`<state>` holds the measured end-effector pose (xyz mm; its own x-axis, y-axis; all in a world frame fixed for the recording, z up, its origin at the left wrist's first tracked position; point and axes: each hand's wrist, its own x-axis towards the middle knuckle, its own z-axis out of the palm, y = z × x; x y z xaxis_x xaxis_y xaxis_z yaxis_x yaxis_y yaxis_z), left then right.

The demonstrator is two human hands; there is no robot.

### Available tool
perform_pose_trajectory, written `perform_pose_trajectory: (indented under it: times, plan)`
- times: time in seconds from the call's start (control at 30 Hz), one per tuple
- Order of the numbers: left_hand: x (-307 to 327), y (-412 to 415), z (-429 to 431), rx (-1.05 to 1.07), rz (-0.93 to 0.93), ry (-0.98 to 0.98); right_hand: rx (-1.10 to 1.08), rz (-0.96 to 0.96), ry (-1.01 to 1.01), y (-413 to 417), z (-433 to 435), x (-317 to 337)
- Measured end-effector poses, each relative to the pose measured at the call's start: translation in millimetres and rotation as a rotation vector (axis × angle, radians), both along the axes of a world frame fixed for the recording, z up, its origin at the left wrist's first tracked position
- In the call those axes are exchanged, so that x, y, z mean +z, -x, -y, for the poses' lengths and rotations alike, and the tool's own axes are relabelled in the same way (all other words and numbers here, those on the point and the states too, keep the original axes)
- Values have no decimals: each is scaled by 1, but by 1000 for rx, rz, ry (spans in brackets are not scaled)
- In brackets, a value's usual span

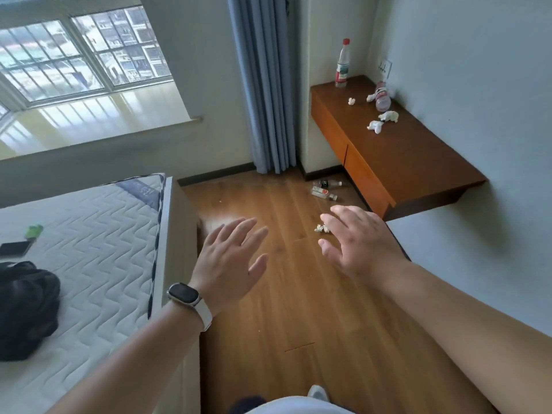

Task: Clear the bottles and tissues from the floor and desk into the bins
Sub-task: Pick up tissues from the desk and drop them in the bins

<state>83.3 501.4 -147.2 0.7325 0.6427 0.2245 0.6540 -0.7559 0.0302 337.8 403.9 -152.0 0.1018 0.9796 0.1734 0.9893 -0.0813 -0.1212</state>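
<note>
Wooden floor meets the brown counter. Left hand and right hand hover empty, fingers spread. Upright bottle, toppled bottle and crumpled tissues sit on the counter; two small bottles and one tissue lie on the floor.

There were four bottles: two on the tabletop, two on the floor. There were five tissues: four on the tabletop, one on the floor.
</note>
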Motion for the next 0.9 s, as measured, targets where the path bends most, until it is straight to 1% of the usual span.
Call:
perform_pose_trajectory:
  times: [0.33, 0.5, 0.67, 0.83, 0.9]
  plan:
    - [-19, -56, -102, -105, 37, 18, -95, 13, 52, -44, -68, -10]
    - [-36, -88, -184, -185, 60, 52, -209, 38, 101, -68, -126, -15]
    - [-37, -112, -278, -269, 91, 100, -299, 58, 159, -76, -196, -12]
    - [-39, -132, -360, -352, 102, 79, -404, 72, 132, -81, -254, -2]
    - [-38, -144, -383, -371, 94, 84, -444, 76, 151, -84, -267, -3]
